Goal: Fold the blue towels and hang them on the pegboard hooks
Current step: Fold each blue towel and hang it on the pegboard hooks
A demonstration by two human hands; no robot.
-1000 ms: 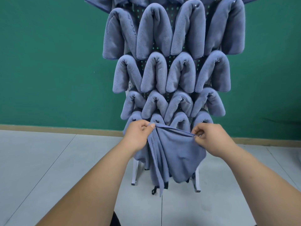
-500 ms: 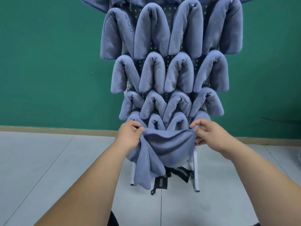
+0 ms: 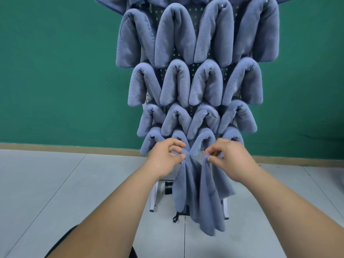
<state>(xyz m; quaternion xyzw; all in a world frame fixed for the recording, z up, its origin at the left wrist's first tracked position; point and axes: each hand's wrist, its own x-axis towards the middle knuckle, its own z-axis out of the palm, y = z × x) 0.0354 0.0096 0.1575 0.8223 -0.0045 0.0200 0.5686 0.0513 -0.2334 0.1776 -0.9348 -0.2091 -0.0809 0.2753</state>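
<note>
A loose blue towel [image 3: 204, 194] hangs in long folds in front of the lower part of the pegboard [image 3: 201, 157]. My left hand [image 3: 165, 157] pinches its upper edge on the left. My right hand [image 3: 229, 157] pinches the upper edge on the right, thumb and forefinger together. The two hands are close, just below the lowest row of hung towels [image 3: 202, 138]. Several folded blue towels [image 3: 204, 84] hang over hooks in rows and cover most of the board.
The pegboard stands on white legs [image 3: 153, 200] on a grey tiled floor [image 3: 55, 192], against a green wall [image 3: 55, 71]. A black strap [image 3: 176, 216] dangles under the board. A wooden skirting runs along the wall's foot.
My hands have moved closer together, and the towel, held stretched wide before, now droops in long vertical folds. Bare pegboard shows between the hands.
</note>
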